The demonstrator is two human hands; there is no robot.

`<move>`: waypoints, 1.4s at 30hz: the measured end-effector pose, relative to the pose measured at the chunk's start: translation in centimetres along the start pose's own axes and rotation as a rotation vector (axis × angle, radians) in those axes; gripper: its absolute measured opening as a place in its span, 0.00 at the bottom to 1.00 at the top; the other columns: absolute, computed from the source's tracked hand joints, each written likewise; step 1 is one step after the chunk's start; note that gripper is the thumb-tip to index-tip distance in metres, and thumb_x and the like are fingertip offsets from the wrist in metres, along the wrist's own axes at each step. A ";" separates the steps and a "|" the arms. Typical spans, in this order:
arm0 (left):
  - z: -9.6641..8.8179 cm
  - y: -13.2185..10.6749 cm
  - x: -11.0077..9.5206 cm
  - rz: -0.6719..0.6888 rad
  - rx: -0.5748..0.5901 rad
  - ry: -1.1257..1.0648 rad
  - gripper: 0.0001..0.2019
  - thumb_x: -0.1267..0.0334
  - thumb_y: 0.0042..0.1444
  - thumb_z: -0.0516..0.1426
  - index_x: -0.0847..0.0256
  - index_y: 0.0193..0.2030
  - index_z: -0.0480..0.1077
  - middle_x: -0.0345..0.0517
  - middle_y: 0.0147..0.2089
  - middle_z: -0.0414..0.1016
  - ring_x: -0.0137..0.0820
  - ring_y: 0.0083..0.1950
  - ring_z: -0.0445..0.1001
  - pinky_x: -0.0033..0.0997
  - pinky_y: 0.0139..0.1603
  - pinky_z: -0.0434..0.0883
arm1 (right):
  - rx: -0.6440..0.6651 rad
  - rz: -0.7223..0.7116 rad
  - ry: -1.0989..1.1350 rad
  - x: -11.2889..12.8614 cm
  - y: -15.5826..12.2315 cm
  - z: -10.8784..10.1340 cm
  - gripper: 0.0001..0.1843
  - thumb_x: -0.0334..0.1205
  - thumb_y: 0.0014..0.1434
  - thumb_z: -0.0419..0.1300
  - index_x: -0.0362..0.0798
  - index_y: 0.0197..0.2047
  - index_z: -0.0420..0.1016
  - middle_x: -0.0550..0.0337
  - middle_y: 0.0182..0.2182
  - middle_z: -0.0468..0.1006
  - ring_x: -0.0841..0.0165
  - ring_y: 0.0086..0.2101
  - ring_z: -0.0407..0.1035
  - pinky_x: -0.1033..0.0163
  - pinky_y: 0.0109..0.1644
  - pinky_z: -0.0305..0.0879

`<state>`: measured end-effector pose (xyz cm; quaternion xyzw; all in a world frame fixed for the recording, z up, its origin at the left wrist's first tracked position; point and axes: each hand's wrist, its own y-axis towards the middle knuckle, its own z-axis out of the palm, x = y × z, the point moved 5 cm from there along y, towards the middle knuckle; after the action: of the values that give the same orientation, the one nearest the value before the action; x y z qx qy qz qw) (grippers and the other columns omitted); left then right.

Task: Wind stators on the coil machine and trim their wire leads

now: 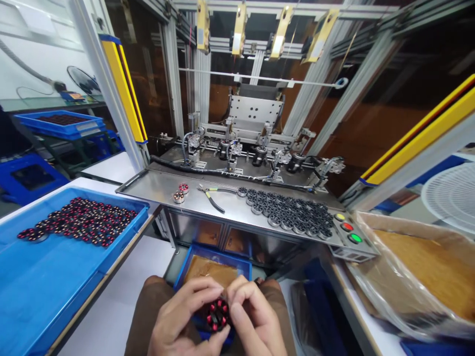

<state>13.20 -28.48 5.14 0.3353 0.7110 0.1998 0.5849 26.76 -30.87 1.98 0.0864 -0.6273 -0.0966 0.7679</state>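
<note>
Low centre of frame: round motor stator (217, 315), dark with glossy red segments, grasped by left hand (180, 316); right hand (254, 316) bunched at its edge, whether gripping I can't tell. Mid-frame, steel bench (200, 210): pliers (214, 200), massed black ring-shaped parts (291, 210). Far left, blue tray (40, 282). Upper centre, metal-framed machine (256, 111).

1 camera sits on the person's head, facing forward and tilted down. It looks from near above the left hand (174, 319) and right hand (258, 316) at the bottom edge, with the machine (256, 111) farther off, straight ahead.
</note>
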 end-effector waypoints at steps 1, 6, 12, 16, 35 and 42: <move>-0.1 0.0 0.0 0.003 -0.009 0.005 0.25 0.77 0.44 0.64 0.59 0.50 0.71 0.48 0.44 0.78 0.33 0.42 0.80 0.24 0.44 0.78 | -0.035 0.017 0.023 -0.3 0.0 0.0 0.12 0.48 0.66 0.53 0.50 0.33 0.64 0.63 0.30 0.62 0.69 0.32 0.59 0.63 0.38 0.58; -0.2 -0.2 0.5 -0.027 -0.034 -0.018 0.23 0.78 0.45 0.63 0.59 0.49 0.71 0.47 0.43 0.78 0.33 0.43 0.81 0.24 0.44 0.78 | -0.112 0.065 0.070 -1.6 -0.2 -0.2 0.12 0.46 0.67 0.52 0.50 0.33 0.64 0.63 0.30 0.64 0.70 0.31 0.60 0.64 0.36 0.59; -0.1 -0.5 0.2 -0.016 0.053 0.012 0.23 0.76 0.46 0.65 0.59 0.50 0.71 0.48 0.44 0.79 0.33 0.42 0.80 0.25 0.42 0.79 | -0.079 -0.122 -0.090 0.8 0.2 -0.4 0.08 0.46 0.61 0.60 0.51 0.37 0.69 0.60 0.33 0.65 0.67 0.34 0.62 0.63 0.38 0.60; -0.2 -0.6 0.6 -0.010 0.031 0.004 0.25 0.77 0.44 0.65 0.58 0.50 0.72 0.48 0.44 0.80 0.34 0.43 0.81 0.25 0.45 0.78 | -0.141 0.070 -0.008 0.1 0.5 -0.4 0.13 0.44 0.65 0.56 0.48 0.30 0.67 0.63 0.28 0.64 0.70 0.30 0.59 0.65 0.36 0.59; -1.0 -0.7 1.6 -0.147 -0.022 -0.164 0.24 0.77 0.43 0.66 0.57 0.48 0.75 0.50 0.43 0.82 0.38 0.45 0.81 0.29 0.45 0.79 | -0.011 -0.146 -0.190 1.5 0.1 -0.5 0.06 0.40 0.61 0.60 0.48 0.33 0.73 0.59 0.27 0.72 0.67 0.30 0.68 0.63 0.34 0.66; -0.8 -0.5 1.1 -0.111 -0.026 -0.129 0.25 0.77 0.42 0.65 0.56 0.49 0.75 0.48 0.42 0.82 0.35 0.44 0.81 0.27 0.46 0.78 | -0.059 -0.270 -0.323 3.1 0.4 -0.9 0.05 0.35 0.60 0.60 0.48 0.31 0.74 0.60 0.25 0.74 0.69 0.26 0.68 0.66 0.30 0.65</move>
<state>12.19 -27.97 4.19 0.2997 0.6868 0.1545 0.6439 28.24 -31.28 4.89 0.1305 -0.7217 -0.2298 0.6398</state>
